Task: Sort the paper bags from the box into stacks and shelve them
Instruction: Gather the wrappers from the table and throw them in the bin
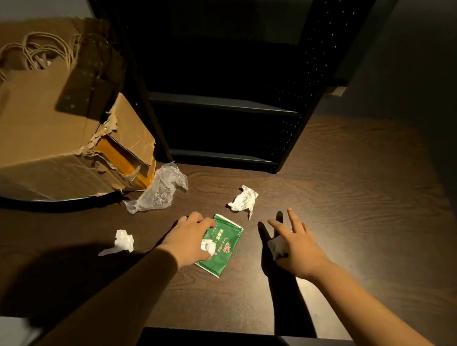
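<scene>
Green tissue packet (224,247) under left hand (190,239) — right hand (295,246) clutches crumpled tissue (277,247).

This looks like a dim storeroom or the back room of a shop. A tall black metal shelf rack (243,110) with rows of little holes in its sides stands on a dark wooden table (350,203). Beside it sits a torn cardboard box (52,150) full of brown paper bags (34,56) with string handles.
</scene>
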`<action>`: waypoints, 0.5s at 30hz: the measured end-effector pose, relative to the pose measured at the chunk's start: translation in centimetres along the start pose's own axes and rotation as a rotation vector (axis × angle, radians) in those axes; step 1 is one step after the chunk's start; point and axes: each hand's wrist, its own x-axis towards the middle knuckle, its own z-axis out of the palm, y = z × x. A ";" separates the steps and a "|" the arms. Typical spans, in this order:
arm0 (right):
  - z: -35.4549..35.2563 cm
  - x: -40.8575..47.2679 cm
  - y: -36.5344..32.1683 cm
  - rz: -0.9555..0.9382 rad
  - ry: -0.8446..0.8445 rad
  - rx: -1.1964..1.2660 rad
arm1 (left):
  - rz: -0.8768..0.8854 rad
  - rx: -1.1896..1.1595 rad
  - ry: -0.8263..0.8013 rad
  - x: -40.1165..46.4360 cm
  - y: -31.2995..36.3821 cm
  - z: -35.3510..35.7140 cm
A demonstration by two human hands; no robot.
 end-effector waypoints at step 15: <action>2.1 2.2 -0.1 -0.047 0.188 0.171 | -0.040 -0.455 0.206 -2.0 -2.2 0.1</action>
